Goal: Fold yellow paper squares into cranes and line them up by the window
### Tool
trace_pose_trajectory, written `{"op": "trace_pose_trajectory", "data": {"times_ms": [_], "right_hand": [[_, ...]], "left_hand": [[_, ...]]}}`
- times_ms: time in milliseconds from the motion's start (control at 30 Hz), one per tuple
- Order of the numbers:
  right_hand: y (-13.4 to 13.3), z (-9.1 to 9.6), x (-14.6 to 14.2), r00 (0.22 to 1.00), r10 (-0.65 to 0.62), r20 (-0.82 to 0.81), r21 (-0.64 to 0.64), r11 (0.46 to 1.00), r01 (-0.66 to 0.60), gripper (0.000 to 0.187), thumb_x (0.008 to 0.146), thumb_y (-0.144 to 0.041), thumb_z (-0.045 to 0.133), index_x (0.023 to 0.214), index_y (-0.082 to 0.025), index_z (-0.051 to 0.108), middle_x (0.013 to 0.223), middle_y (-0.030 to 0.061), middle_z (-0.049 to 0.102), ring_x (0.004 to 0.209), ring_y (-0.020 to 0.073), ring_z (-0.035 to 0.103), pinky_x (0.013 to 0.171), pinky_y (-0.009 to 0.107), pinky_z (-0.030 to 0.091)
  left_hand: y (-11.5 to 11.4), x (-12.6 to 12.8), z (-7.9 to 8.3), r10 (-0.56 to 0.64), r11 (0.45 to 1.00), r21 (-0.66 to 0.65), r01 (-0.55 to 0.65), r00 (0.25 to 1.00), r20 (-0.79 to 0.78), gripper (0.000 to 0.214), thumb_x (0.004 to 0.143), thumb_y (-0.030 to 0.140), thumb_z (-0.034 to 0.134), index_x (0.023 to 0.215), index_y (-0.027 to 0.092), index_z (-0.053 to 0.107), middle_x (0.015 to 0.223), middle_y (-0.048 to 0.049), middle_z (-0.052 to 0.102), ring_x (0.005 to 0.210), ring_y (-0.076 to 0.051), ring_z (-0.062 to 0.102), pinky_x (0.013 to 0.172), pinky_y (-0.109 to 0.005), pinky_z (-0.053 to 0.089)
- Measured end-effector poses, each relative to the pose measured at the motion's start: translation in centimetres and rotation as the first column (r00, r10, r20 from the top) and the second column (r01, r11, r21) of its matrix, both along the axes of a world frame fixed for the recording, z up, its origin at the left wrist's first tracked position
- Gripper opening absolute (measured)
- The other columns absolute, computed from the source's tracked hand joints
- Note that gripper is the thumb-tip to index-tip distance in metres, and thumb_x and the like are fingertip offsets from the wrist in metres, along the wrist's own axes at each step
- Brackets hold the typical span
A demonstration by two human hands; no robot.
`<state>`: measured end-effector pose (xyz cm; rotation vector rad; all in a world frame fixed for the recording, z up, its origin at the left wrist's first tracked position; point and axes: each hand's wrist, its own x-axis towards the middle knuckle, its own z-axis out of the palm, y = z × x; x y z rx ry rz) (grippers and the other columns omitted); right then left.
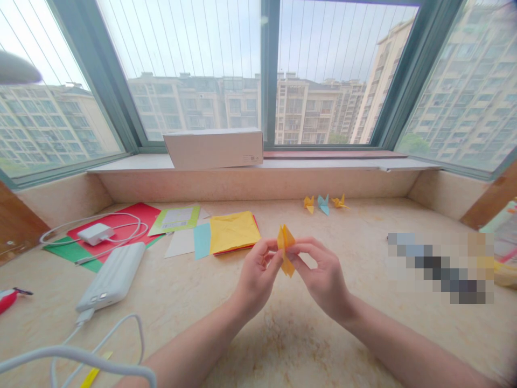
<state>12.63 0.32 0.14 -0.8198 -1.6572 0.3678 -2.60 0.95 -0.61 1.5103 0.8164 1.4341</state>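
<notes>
Head view: pinching yellow paper [287, 265] near frame centre with left hand [257, 274] and right hand [326, 272], seemingly partway folded, beyond three finished-looking cranes [323, 203] right of centre and unfolded sheets [234, 231] left.

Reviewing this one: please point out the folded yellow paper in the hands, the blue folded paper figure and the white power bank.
Folded yellow paper [286, 238]: head view, upper half.
Blue folded paper figure [323, 203]: head view, middle.
White power bank [113, 274]: head view, broad top face.
</notes>
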Motion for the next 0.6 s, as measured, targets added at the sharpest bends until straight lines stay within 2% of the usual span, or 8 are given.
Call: {"op": "trace_pose_trajectory", "data": {"times_ms": [200,367,467,600], "right_hand": [[-0.2,-0.9,-0.3,0.995,0.033,0.098,0.051,0.998,-0.038,0.023,0.091,-0.020,0.062,0.112,-0.024,0.071,0.110,0.0079,0.069,0.102,0.0220,0.066,0.089,0.038,0.055],[-0.3,-1.3,-0.7,0.989,0.045,0.141,0.051,0.997,-0.053,0.034,0.092,-0.021,0.062,0.125,-0.027,0.066,0.124,0.0099,0.059,0.106,0.0220,0.062,0.090,0.039,0.055],[-0.2,-1.2,-0.7,0.991,0.006,0.134,0.061,0.998,-0.014,0.033,0.090,-0.022,0.063,0.123,-0.029,0.067,0.121,0.0090,0.056,0.102,0.0216,0.062,0.088,0.041,0.056],[-0.1,-0.9,-0.6,0.997,-0.001,0.084,0.045,0.999,-0.003,0.030,0.090,-0.020,0.064,0.118,-0.029,0.069,0.112,0.0071,0.061,0.102,0.0214,0.063,0.087,0.039,0.056]], "left_hand": [[-0.2,0.0,0.2,0.111,0.993,-0.039,-0.112,0.994,-0.006,0.018,0.087,0.033,0.066,0.094,0.016,0.064,0.090,-0.0055,0.069,0.081,-0.017,0.062,0.073,-0.026,0.049],[-0.4,0.1,0.8,0.148,0.984,-0.099,-0.147,0.989,0.009,0.017,0.085,0.032,0.067,0.089,0.016,0.063,0.086,-0.0051,0.067,0.080,-0.017,0.062,0.073,-0.027,0.050],[-0.4,0.2,1.0,0.161,0.980,-0.117,-0.159,0.987,0.012,0.017,0.084,0.032,0.067,0.084,0.016,0.061,0.081,-0.0030,0.063,0.077,-0.016,0.060,0.070,-0.025,0.049],[-0.2,0.3,0.9,0.118,0.988,-0.108,-0.114,0.992,0.037,0.018,0.085,0.033,0.067,0.086,0.016,0.059,0.082,-0.0026,0.063,0.078,-0.016,0.060,0.071,-0.025,0.048]]}}
